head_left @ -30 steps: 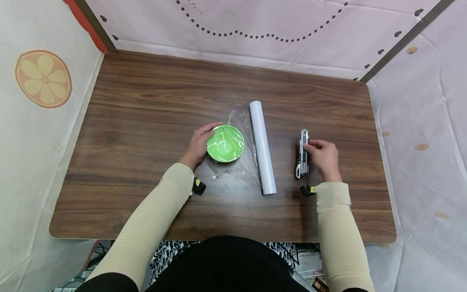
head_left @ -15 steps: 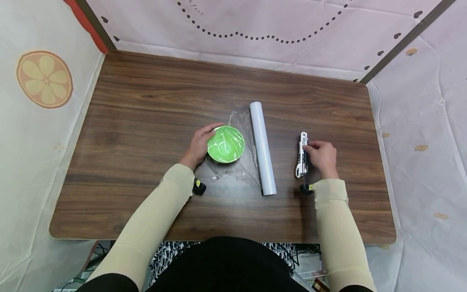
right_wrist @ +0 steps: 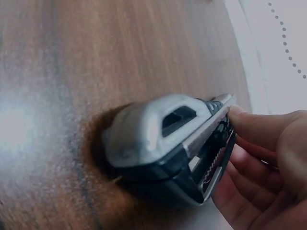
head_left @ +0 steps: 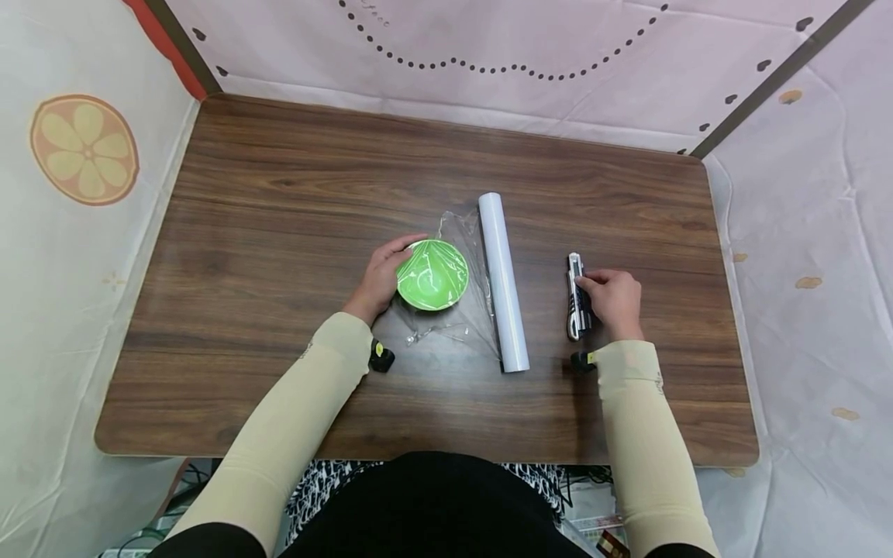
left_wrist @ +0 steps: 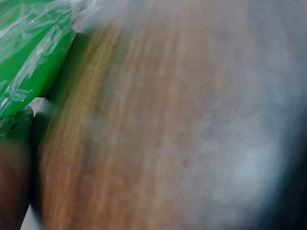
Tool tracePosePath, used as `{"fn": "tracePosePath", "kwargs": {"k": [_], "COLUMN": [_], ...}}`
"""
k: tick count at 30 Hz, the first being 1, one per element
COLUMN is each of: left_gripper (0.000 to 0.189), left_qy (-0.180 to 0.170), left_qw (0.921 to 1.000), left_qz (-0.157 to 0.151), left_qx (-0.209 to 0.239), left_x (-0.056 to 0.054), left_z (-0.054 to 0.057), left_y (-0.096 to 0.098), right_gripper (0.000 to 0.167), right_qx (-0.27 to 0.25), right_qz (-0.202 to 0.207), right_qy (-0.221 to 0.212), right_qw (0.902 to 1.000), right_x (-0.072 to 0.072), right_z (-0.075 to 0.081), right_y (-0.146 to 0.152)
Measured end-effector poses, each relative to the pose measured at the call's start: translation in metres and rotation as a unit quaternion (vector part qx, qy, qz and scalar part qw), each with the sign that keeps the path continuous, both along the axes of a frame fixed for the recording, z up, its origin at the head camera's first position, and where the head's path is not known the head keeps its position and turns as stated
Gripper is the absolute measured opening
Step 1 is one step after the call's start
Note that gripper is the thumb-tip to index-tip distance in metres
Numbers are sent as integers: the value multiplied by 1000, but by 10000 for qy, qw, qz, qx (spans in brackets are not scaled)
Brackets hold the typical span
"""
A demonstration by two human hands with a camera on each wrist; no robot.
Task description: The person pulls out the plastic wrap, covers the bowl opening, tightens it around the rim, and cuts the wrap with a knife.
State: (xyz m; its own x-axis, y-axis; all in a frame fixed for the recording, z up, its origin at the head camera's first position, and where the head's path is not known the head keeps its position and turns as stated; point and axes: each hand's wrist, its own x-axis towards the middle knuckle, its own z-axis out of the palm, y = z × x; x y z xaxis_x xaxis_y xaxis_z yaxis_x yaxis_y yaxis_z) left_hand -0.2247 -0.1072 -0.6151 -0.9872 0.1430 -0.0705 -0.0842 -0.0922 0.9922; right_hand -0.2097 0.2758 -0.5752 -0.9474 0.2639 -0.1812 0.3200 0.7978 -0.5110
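Note:
A green bowl (head_left: 432,275) covered with clear plastic wrap stands near the middle of the table. My left hand (head_left: 379,277) holds it from the left side, fingers and thumb around its edge. The wrapped green wall (left_wrist: 36,57) shows at the upper left of the left wrist view. My right hand (head_left: 615,298) pinches a silver and black utility knife (head_left: 577,302) by its right side, at the right part of the table. In the right wrist view, the thumb and fingers grip the knife (right_wrist: 144,129) near its far end, and its rounded butt faces the camera.
A white roll of plastic wrap (head_left: 504,283) lies lengthwise between bowl and knife. Loose clear film (head_left: 476,310) spreads from the bowl to the roll. The wooden table (head_left: 293,194) is bordered by pale printed cloth walls (head_left: 488,39).
The right hand has shifted slightly left, and the knife has tilted a little, its far end moving left. The left hand, bowl and roll stay in place.

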Motion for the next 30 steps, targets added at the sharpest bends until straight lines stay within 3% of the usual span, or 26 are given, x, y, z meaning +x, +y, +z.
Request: {"fn": "tracePosePath", "kwargs": {"k": [15, 21, 30], "left_gripper": [38, 36, 40], "left_qy": [-10, -95, 189], "left_qw": [10000, 10000, 9996], "left_qz": [-59, 5, -176], "left_qx": [12, 15, -132], "left_x": [-1, 1, 2], "left_z": [-1, 1, 6], "left_y": [0, -1, -3], "right_gripper": [37, 41, 43], "right_qx": [203, 275, 218], "right_qz": [44, 99, 241], "right_qy": [317, 459, 893], "right_qw": [9993, 9985, 9955], "right_x": [8, 11, 17], "right_z": [-3, 5, 19], "right_y": [-5, -11, -28]}}
